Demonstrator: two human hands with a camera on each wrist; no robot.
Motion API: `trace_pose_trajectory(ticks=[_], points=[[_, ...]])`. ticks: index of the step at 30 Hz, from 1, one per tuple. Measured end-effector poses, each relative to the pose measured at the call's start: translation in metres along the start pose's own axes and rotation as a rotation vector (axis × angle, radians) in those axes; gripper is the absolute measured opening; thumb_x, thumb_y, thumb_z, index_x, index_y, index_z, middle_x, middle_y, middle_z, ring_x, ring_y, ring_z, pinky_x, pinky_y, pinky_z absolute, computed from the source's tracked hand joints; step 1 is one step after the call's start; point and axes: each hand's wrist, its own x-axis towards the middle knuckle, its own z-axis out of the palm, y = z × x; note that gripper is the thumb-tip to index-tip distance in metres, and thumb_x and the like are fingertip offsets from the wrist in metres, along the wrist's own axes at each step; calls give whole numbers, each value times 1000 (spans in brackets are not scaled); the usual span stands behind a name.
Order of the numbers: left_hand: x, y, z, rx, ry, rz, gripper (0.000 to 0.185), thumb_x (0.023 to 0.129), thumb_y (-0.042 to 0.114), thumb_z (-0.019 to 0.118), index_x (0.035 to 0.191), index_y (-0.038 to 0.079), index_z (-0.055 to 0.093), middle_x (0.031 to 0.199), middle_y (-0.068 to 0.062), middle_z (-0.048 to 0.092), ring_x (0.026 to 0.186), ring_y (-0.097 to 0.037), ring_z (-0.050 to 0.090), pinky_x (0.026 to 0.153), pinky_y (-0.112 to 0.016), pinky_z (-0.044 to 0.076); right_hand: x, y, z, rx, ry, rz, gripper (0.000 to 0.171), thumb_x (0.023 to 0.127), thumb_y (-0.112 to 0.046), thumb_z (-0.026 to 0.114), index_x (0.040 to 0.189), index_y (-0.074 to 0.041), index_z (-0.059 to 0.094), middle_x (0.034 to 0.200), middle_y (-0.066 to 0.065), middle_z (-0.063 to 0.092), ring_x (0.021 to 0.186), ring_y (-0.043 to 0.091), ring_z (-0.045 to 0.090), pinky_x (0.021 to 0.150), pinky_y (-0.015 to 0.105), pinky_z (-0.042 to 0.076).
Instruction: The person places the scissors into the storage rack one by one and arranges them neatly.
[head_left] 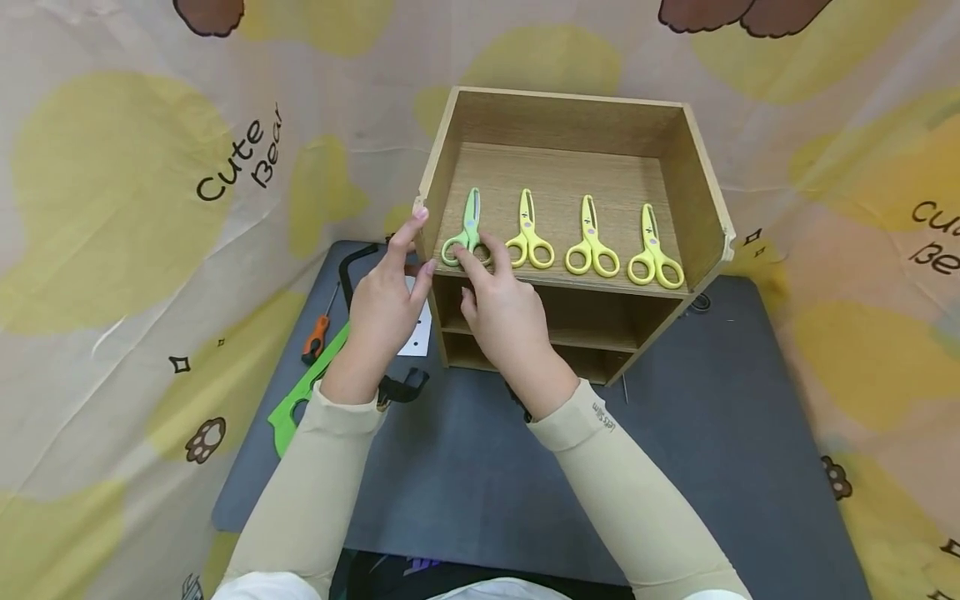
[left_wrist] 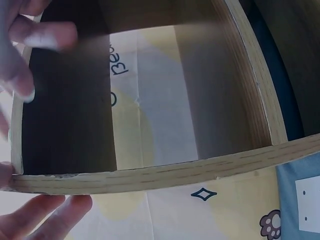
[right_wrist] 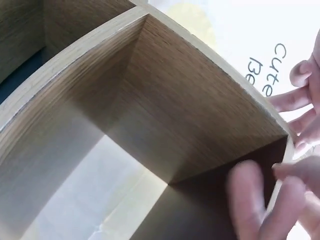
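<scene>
Green scissors (head_left: 471, 218) lie at the left on the top board of a wooden shelf unit (head_left: 570, 125), points toward its back. My right hand (head_left: 510, 321) has its index and middle fingers reaching onto the scissors' handle loops. Its thumb hangs below the board's front edge. At the unit's left front corner is my left hand (head_left: 381, 308), fingertips touching the side panel. In the left wrist view, some of its fingers (left_wrist: 70, 212) lie along the panel's outer face. Three yellow scissors (head_left: 528, 229) lie in a row to the right of the green pair.
The unit stands on a dark grey table (head_left: 465, 467), with open compartments (head_left: 585, 318) below the top board. To the left lie an orange-and-black screwdriver (head_left: 317, 333), a green-handled tool (head_left: 288, 412) and a white card (head_left: 420, 333). Patterned cloth (head_left: 135, 250) surrounds the table.
</scene>
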Motion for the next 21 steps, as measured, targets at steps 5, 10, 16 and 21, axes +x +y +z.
trace_pose_trajectory(ticks=[5, 10, 16, 21], points=[[-8, -3, -11, -5, -24, 17, 71, 107, 23, 64, 162, 39, 22, 137, -18, 66, 70, -35, 64, 59, -45, 47, -32, -6, -22, 116, 185, -101, 52, 92, -2, 73, 141, -16, 66, 146, 17, 53, 51, 15, 56, 44, 29, 44], [-26, -25, -27, 1, -39, 95, 79, 103, 22, 70, 167, 25, 24, 157, -15, 51, 143, -38, 45, 112, -59, 35, -102, 34, -48, 162, 244, -81, 24, 94, -8, 74, 117, -11, 79, 116, 8, 69, 66, 15, 68, 48, 35, 50], [-60, -57, -36, 262, -200, 97, 76, 103, 42, 66, 167, 22, 30, 176, -5, 8, 160, -34, -10, 122, -62, -6, -162, 114, -74, -48, 171, 120, 29, 90, -21, 79, 116, -9, 79, 116, 14, 68, 97, 34, 69, 64, 52, 54], [-79, -73, -34, 377, -279, 75, 81, 100, 55, 64, 167, 28, 28, 175, -8, -6, 157, -36, -19, 119, -64, -13, -176, 152, -95, -154, -170, 297, 87, 91, -43, 80, 164, -19, 38, 171, 20, 19, 156, 50, 10, 110, 80, 20]])
